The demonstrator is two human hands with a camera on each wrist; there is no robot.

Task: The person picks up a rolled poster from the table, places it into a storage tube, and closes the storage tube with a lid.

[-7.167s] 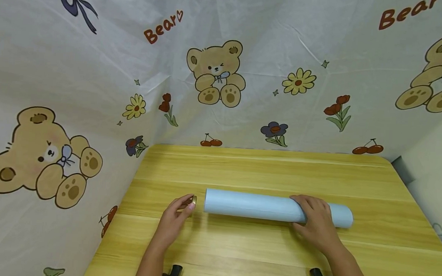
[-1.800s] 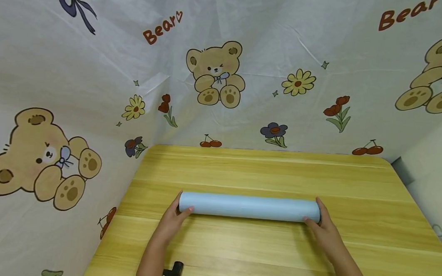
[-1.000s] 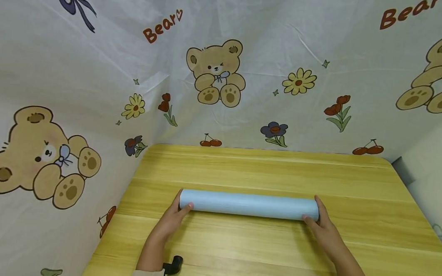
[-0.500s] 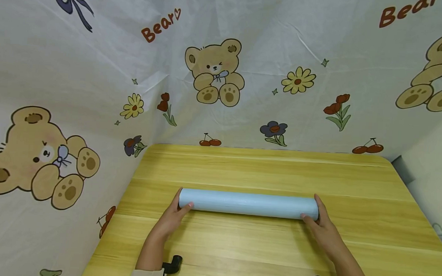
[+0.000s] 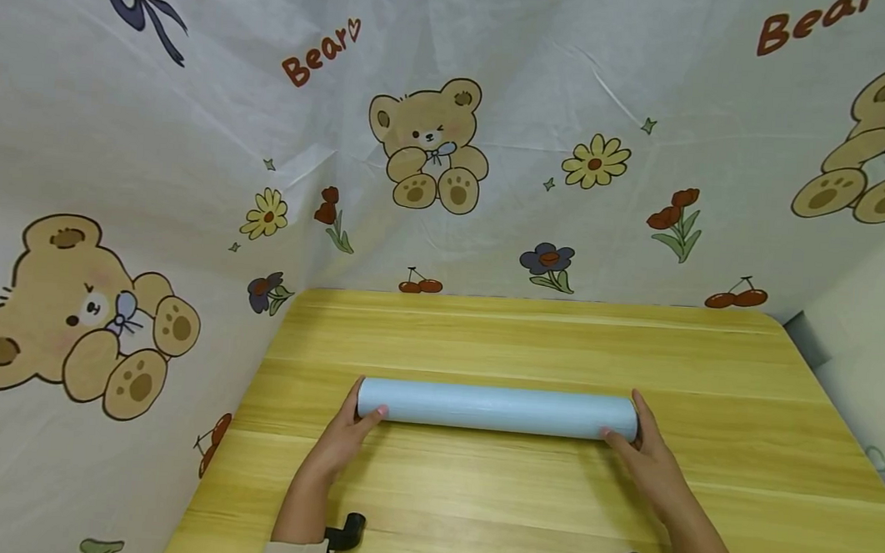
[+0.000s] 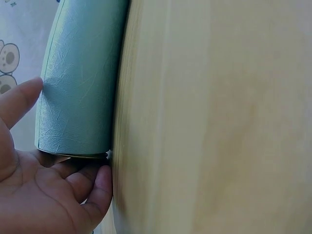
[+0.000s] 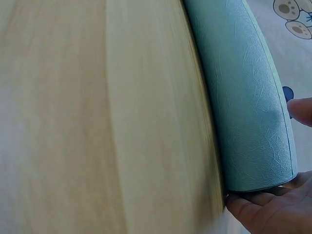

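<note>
A light blue tube (image 5: 496,409) with a creased, textured surface lies lengthwise across the wooden table. My left hand (image 5: 344,438) grips its left end, thumb against the near side and fingers about the end. At the opposite end my right hand (image 5: 650,471) holds the tube the same way. In the left wrist view a thin gold rim (image 6: 73,156) edges the tube's end, with curled fingers (image 6: 100,192) just against it. The right wrist view shows the fingers (image 7: 248,209) under the right end, thumb near the side. Both end faces are mostly hidden.
The wooden table (image 5: 514,339) reaches back to a hanging cloth (image 5: 514,55) printed with bears and flowers, which also covers the left side. Black wrist mounts (image 5: 346,532) show below the hands. A pale wall stands at the right.
Earlier, my left hand held a thin gold-edged disc off the tube's left end while my right hand gripped the tube's right part. Now both hands hold its ends; the tube has moved left.
</note>
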